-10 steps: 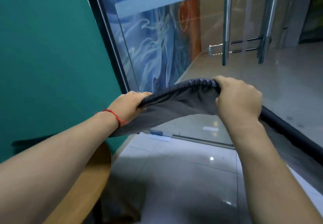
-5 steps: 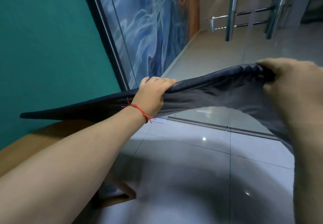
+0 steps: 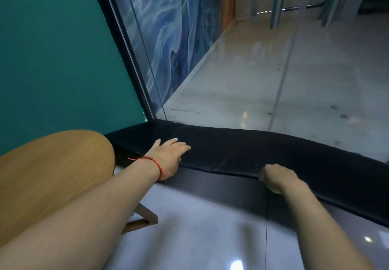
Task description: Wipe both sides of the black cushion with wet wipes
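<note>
The long black cushion (image 3: pixel 242 151) lies flat along a low ledge at the foot of the glass wall, running from the teal wall off to the right edge. My left hand (image 3: pixel 170 153), with a red string at the wrist, rests on top of the cushion near its left end, fingers fairly straight. My right hand (image 3: pixel 277 178) is curled at the cushion's front edge near the middle and grips that edge. No wet wipe is in view.
A round wooden table (image 3: pixel 52 170) with a dark metal leg (image 3: pixel 145 217) stands at my left, close to the cushion's end. A teal wall (image 3: pixel 59 54) and a glass wall (image 3: pixel 231 69) rise behind. Glossy grey floor tiles (image 3: pixel 200 238) lie below.
The cushion, held up in the air by both hands earlier, has come down flat onto the ledge. My left hand has loosened from a grip to resting on top.
</note>
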`<action>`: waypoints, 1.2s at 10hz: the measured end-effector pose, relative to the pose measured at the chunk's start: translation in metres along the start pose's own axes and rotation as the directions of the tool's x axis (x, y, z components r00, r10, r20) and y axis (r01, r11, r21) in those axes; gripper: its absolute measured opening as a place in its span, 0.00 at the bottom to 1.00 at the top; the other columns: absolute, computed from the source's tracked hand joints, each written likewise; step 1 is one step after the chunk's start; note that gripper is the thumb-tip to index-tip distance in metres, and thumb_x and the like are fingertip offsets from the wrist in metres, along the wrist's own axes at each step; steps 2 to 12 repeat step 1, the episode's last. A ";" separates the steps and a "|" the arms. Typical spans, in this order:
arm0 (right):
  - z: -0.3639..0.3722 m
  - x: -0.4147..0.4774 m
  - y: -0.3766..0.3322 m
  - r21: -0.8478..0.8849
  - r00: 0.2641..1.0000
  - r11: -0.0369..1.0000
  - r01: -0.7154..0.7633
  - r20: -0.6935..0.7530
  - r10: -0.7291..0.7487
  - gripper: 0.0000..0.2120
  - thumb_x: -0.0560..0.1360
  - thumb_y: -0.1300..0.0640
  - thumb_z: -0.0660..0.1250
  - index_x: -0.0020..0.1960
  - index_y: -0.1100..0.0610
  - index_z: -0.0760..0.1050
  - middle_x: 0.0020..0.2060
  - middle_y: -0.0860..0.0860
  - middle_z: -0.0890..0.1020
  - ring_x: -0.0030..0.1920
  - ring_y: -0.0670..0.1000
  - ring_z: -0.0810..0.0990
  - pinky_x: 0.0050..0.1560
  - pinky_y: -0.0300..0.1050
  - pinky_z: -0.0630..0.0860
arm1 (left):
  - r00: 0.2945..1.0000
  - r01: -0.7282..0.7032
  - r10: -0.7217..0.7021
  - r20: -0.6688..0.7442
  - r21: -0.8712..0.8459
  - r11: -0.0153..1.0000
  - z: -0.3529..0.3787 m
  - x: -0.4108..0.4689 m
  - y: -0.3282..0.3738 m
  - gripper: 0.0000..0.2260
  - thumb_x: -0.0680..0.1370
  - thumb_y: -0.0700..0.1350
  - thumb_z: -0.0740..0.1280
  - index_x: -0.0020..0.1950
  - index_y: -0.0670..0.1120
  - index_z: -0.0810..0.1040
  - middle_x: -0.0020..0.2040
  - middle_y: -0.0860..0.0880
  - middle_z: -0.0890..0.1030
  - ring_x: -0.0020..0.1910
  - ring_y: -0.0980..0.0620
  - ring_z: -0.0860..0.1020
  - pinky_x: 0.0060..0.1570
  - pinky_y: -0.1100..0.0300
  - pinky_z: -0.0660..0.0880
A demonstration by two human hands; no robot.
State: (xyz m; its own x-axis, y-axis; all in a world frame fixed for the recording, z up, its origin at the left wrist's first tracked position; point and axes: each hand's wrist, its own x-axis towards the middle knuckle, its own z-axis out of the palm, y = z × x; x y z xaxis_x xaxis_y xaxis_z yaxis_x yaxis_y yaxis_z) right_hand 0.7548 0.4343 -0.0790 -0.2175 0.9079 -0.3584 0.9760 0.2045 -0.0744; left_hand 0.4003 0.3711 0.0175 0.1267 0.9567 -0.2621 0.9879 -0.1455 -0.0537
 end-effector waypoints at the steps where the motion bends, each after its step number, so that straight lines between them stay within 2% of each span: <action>1: 0.030 0.013 -0.023 0.029 1.000 1.000 -0.005 0.027 0.004 0.23 0.79 0.60 0.58 0.67 0.44 0.80 0.66 0.52 0.81 0.63 0.58 0.82 0.58 0.52 0.78 | 1.000 -0.015 0.015 -0.003 -0.022 1.000 0.007 -0.003 -0.003 0.25 0.88 0.48 0.57 0.84 0.58 0.55 0.84 0.58 0.57 0.85 0.52 0.49 0.81 0.36 0.51; 12: 0.030 0.013 -0.023 0.029 1.000 1.000 -0.005 0.027 0.004 0.23 0.79 0.60 0.58 0.67 0.44 0.80 0.66 0.52 0.81 0.63 0.58 0.82 0.58 0.52 0.78 | 1.000 -0.015 0.015 -0.003 -0.022 1.000 0.007 -0.003 -0.003 0.25 0.88 0.48 0.57 0.84 0.58 0.55 0.84 0.58 0.57 0.85 0.52 0.49 0.81 0.36 0.51</action>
